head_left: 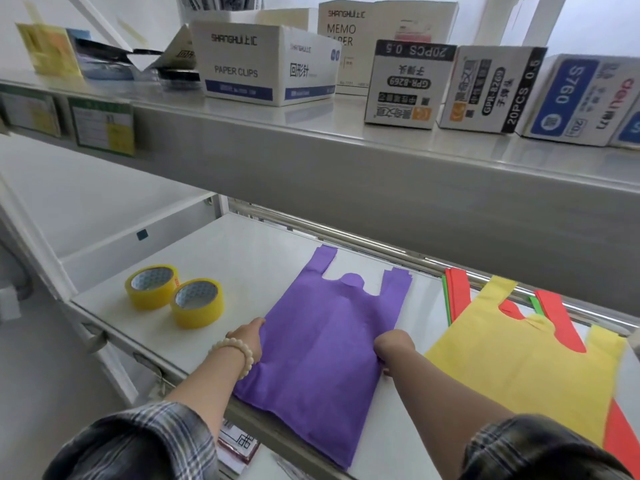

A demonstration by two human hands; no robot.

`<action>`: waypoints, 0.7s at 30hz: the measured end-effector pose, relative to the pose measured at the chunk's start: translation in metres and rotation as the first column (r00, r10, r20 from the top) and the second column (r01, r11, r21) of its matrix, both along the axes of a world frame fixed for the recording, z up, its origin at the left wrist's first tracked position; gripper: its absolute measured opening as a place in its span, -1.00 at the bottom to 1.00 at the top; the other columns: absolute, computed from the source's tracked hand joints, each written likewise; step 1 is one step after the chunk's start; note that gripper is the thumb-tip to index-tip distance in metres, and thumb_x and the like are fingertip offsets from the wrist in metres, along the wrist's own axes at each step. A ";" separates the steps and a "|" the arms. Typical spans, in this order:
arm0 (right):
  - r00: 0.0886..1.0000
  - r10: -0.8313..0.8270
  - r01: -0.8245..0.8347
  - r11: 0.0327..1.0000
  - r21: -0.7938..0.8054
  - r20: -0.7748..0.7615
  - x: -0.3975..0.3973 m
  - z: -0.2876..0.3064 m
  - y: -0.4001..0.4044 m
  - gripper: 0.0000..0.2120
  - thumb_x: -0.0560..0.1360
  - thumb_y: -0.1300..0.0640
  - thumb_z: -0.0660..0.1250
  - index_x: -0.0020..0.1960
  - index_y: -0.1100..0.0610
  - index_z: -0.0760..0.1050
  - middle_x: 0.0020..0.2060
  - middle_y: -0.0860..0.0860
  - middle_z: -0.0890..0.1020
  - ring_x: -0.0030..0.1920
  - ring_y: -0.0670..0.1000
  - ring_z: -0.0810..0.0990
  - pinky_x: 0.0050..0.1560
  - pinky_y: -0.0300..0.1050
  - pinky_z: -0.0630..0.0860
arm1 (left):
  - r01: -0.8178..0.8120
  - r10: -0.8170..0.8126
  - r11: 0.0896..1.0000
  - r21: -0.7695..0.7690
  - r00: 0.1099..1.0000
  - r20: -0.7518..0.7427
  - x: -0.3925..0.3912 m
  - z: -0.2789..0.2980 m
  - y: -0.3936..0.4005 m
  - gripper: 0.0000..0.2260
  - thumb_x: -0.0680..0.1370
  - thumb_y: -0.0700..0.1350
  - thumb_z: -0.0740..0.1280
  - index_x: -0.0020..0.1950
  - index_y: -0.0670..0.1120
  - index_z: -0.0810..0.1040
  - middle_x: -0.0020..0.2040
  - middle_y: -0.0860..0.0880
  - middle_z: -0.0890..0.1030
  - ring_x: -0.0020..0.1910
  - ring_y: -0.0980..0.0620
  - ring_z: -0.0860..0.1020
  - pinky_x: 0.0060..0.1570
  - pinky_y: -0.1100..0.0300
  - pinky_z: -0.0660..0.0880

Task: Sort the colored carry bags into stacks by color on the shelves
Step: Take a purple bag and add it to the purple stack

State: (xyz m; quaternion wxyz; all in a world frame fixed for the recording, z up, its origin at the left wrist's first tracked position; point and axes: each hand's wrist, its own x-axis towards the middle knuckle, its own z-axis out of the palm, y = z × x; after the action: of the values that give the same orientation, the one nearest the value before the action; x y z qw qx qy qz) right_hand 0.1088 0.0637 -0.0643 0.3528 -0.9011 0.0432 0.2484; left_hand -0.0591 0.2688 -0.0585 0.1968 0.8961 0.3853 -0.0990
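On the lower shelf, the purple bag is gripped at its sides by the left hand and right hand; the yellow bag, red bags and green bags at right remain mixed.

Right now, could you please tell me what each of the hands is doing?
Left hand: grips the left edge of the purple carry bag.
Right hand: fingers curled, gripping the same bag's right edge.

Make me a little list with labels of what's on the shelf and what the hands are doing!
purple bag: flat on lower shelf, bottom end hanging over the front edge
left hand: holds purple bag's left edge
right hand: holds its right edge
yellow bag: right of purple, on top of red bags
green bag: only an edge shows
tape rolls: two, yellow, left of purple bag
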 end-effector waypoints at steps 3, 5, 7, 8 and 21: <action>0.998 -0.022 0.020 0.999 0.030 0.067 0.007 0.009 -0.005 -0.88 0.48 0.36 0.15 -0.19 0.30 0.44 -0.29 0.17 0.50 -0.06 0.20 0.57 -0.20 -0.10 0.48 | -0.038 0.040 0.998 -0.043 0.999 0.028 -0.002 0.000 0.001 -0.37 0.50 -0.22 0.28 0.49 0.02 0.10 0.33 -0.09 0.45 0.27 -0.12 0.46 0.22 0.11 0.44; 0.995 -0.024 0.016 0.997 0.080 0.097 0.013 0.009 -0.006 -0.72 0.48 0.36 0.18 0.15 0.29 0.51 0.03 0.21 0.59 0.11 0.21 0.56 0.03 -0.08 0.49 | -0.064 0.069 0.994 -0.084 0.996 0.060 -0.003 -0.001 0.004 -0.35 0.48 -0.20 0.33 0.49 -0.01 0.11 0.40 -0.08 0.39 0.31 -0.12 0.43 0.26 0.12 0.42; 0.993 -0.017 0.003 0.994 0.112 0.118 0.014 0.010 -0.009 -0.61 0.48 0.36 0.19 0.29 0.24 0.47 0.22 0.17 0.55 0.23 0.20 0.51 0.19 -0.10 0.45 | -0.081 0.088 0.993 -0.089 0.993 0.080 -0.003 -0.003 0.004 -0.35 0.49 -0.18 0.35 0.49 -0.04 0.11 0.42 -0.08 0.36 0.34 -0.12 0.41 0.29 0.13 0.40; 0.993 -0.021 0.007 0.993 0.119 0.119 0.012 0.010 -0.009 -0.61 0.48 0.37 0.20 0.30 0.23 0.46 0.24 0.16 0.54 0.24 0.20 0.50 0.21 -0.10 0.44 | -0.087 0.093 0.993 -0.076 0.992 0.083 -0.003 -0.004 0.004 -0.36 0.49 -0.17 0.35 0.49 -0.04 0.12 0.42 -0.09 0.37 0.34 -0.13 0.41 0.29 0.12 0.40; 1.000 -0.016 0.014 0.995 0.094 0.025 0.003 0.004 -0.001 -0.81 0.40 0.34 0.19 0.00 0.22 0.42 -0.23 0.12 0.46 -0.06 0.22 0.54 0.05 0.07 0.59 | -0.046 0.049 0.997 -0.066 0.997 0.052 -0.004 -0.008 0.002 -0.52 0.50 -0.28 0.25 0.39 0.01 0.31 0.32 -0.10 0.43 0.19 -0.10 0.50 0.16 0.17 0.46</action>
State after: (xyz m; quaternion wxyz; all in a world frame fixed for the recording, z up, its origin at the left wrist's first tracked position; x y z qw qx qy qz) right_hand 0.1120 0.0628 -0.0600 0.3972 -0.8863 0.0337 0.2360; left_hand -0.0632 0.2708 -0.0660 0.2381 0.8822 0.3978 -0.0826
